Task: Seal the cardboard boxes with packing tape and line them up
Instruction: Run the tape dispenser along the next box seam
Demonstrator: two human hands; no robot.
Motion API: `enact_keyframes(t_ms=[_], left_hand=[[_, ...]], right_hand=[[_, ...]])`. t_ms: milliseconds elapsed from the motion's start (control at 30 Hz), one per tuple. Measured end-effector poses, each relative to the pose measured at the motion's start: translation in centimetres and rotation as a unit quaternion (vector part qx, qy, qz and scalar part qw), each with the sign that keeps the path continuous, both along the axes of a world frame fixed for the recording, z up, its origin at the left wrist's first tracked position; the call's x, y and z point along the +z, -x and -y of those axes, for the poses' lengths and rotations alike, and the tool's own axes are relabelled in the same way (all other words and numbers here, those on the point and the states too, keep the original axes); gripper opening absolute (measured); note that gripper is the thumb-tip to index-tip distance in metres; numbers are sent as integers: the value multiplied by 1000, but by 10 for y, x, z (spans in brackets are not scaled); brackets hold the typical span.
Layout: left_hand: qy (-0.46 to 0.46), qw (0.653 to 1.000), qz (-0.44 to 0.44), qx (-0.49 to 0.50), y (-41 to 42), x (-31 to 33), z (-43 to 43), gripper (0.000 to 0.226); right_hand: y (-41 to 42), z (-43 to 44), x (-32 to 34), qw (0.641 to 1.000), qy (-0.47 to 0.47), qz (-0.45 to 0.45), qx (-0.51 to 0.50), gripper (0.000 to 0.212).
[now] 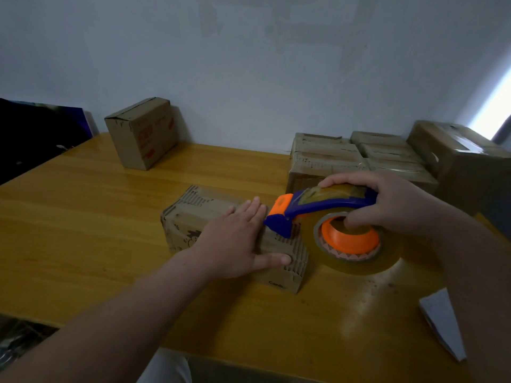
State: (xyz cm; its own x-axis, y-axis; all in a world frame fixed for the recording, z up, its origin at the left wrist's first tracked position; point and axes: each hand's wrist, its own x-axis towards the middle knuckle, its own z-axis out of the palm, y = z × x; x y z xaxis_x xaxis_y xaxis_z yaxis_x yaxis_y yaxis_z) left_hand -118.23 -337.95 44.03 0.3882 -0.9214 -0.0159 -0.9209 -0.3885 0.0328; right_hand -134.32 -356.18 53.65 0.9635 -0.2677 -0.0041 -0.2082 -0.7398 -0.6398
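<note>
A yellow wooden table [110, 217] stands against a pale wall. Near its middle lies the box [188, 217]. The left hand [235, 239] presses flat on top of it, fingers straight, with the thumb against the near end. The right hand [392, 205] is curled tight round the dispenser [318, 205], whose blue nose touches the box's right top edge, just beside the left fingertips. The roll [351, 244] hangs just right of the box.

This looks like the start of a strip on this box. Next, the nose probably has to be drawn along the seam while the box is held down, and the left hand lies in that path and would have to shift.

At the far right, taped boxes [326, 153] sit packed together just behind the right hand, leaving it little room. A lone box [143, 134] stands far left by the wall. A grey paper [442, 327] lies near right.
</note>
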Motion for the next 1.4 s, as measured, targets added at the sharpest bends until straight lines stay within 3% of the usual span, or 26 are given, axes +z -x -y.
enact_keyframes(t_ms=[400, 767, 1033, 1400], left_hand=[[1, 999, -14, -50, -41, 10, -13, 122], [-30, 999, -3, -41, -43, 8, -11, 127], [-27, 999, 12, -30, -33, 7, -7, 129], [15, 997, 60, -51, -1, -6, 8, 105]], right_hand=[[-18, -29, -14, 997, 3, 62, -54, 58], [27, -1, -11, 998, -53, -30, -28, 52], [45, 1, -39, 995, -92, -17, -39, 71], [48, -11, -57, 988, -134, 23, -67, 77]])
